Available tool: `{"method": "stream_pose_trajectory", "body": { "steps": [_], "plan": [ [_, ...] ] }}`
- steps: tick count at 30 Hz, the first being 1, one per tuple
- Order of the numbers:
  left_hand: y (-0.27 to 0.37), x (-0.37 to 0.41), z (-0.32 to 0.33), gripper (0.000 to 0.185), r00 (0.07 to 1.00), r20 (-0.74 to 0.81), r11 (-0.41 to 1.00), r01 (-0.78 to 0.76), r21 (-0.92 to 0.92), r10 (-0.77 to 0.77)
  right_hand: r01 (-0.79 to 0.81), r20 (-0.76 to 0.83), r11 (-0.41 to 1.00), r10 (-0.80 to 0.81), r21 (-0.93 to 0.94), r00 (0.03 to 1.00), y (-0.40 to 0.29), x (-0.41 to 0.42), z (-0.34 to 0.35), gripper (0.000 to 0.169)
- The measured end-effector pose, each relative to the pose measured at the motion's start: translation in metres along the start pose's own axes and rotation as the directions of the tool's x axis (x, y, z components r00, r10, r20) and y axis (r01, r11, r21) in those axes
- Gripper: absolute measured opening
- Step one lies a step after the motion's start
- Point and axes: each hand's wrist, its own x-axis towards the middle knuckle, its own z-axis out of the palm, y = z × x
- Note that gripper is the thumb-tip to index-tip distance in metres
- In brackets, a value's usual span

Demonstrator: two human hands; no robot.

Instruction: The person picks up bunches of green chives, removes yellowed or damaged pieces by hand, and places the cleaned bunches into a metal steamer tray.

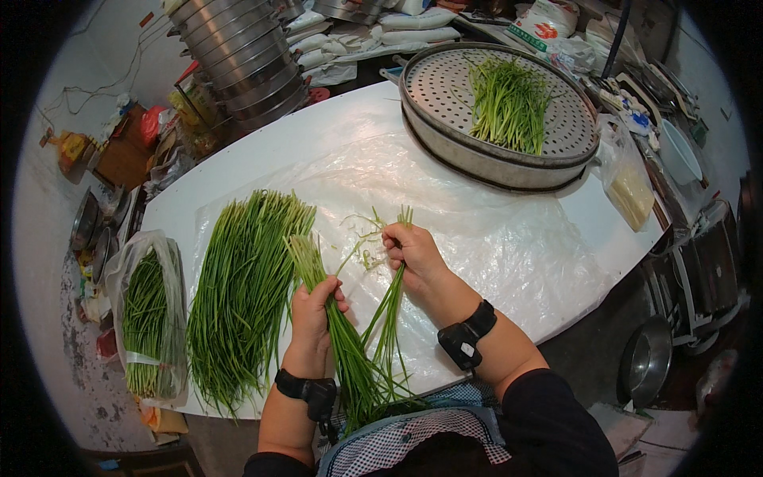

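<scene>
My left hand (316, 313) grips a bunch of garlic chives (351, 358), its pale stem ends pointing away from me and its green leaves hanging toward my apron. Just to the right, my right hand (416, 253) is closed around a thinner bundle of chives (388, 304), with the stem ends poking out above the fist. Torn bits of chive (369, 256) lie on the clear plastic sheet (489, 268) beside that fist. A large pile of chives (247, 298) rests left of my left hand. Farther left is a plastic bag of tied green stalks (145, 322).
A round perforated steamer tray (438, 101) at the far right of the white table (351, 122) bears more chives (509, 104). Near the right table edge lies a bag with a yellowish block (629, 188). Stacked metal steamers (241, 59) stand beyond the table.
</scene>
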Motion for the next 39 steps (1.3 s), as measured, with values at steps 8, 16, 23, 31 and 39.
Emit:
{"method": "stream_pose_trajectory", "body": {
  "steps": [8,16,23,31,39],
  "plan": [
    [0.000,0.002,-0.005,0.012,1.000,-0.029,0.997,-0.015,-0.077,0.013,0.051,-0.143,0.989,-0.071,-0.139,0.987,0.009,0.004,-0.003,0.013],
    [0.002,0.000,0.005,0.012,0.999,-0.002,0.996,-0.036,-0.082,0.036,0.065,0.078,0.959,-0.045,-0.275,0.996,0.008,-0.008,0.008,0.020],
    [0.000,-0.004,0.019,0.015,0.999,0.030,0.999,-0.025,-0.028,0.026,0.096,0.204,0.930,-0.023,-0.354,0.979,0.009,-0.020,0.017,0.015],
    [-0.006,0.002,0.019,0.012,0.997,0.061,0.999,-0.051,0.014,0.050,0.101,0.249,0.893,0.013,-0.438,0.968,0.013,-0.015,0.013,0.013],
    [0.000,0.001,0.018,0.012,0.998,0.057,0.999,-0.014,-0.029,0.015,0.154,0.320,0.883,-0.004,-0.444,0.948,0.012,-0.016,0.014,0.010]
  ]
}}
